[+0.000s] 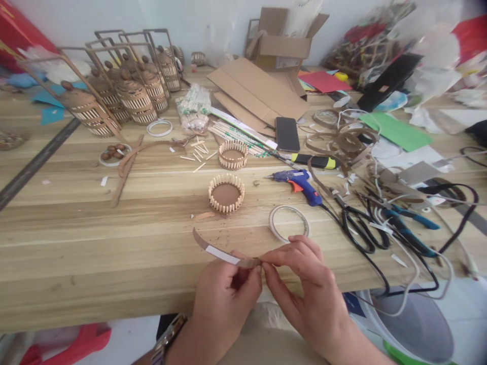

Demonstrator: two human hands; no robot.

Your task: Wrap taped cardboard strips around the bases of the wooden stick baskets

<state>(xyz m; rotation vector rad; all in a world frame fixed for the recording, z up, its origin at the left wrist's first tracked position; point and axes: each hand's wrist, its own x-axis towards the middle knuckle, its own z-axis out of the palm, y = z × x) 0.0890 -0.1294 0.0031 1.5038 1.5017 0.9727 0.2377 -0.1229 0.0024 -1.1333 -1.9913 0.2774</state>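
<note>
Near the table's front edge, my left hand [228,289] is closed round a thin curved brown strip [200,240] that carries a length of white tape [222,254]. My right hand [304,284] pinches the strip's other end, its fingertips meeting my left thumb. Just beyond lies a round base ringed with short wooden pegs [227,207], with a second pegged ring [233,165] behind it. A roll of white tape [271,223] rests flat beyond my right hand. To the right of the pegged rings is a blue glue gun [299,181] with an orange trigger.
Several lantern-like slatted cylinders [135,99] with tall handles stand back left. Cardboard sheets [258,94], a phone [287,134] and a yellow-black cutter [317,161] lie centre back. Black scissors [359,225], blue-handled pliers [407,233] and tangled cords crowd the right. A bin [414,324] stands below.
</note>
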